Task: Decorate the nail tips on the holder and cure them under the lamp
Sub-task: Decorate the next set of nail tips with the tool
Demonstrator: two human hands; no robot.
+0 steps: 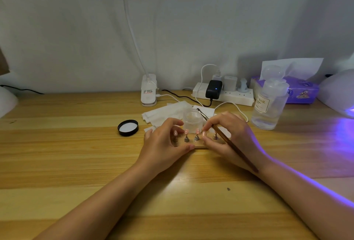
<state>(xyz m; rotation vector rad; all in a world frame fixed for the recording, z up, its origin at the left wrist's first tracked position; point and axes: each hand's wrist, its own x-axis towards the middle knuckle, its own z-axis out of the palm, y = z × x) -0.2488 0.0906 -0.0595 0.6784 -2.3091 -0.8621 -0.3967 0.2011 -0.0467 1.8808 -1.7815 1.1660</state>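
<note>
Standing on a wooden holder (199,145) mid-desk, pink nail tips (186,131) on metal stands are being steadied: the holder is being pinched by the left hand (164,148), a brush (228,141) gripped by the right hand (232,138).

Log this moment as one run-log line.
left hand grips holder | right hand holds brush, touches nail tip | lamp lit

I see my left hand (164,144) gripping the wooden holder (199,145) of pink nail tips (186,131); my right hand (229,136) holds a brush (226,140).
</note>
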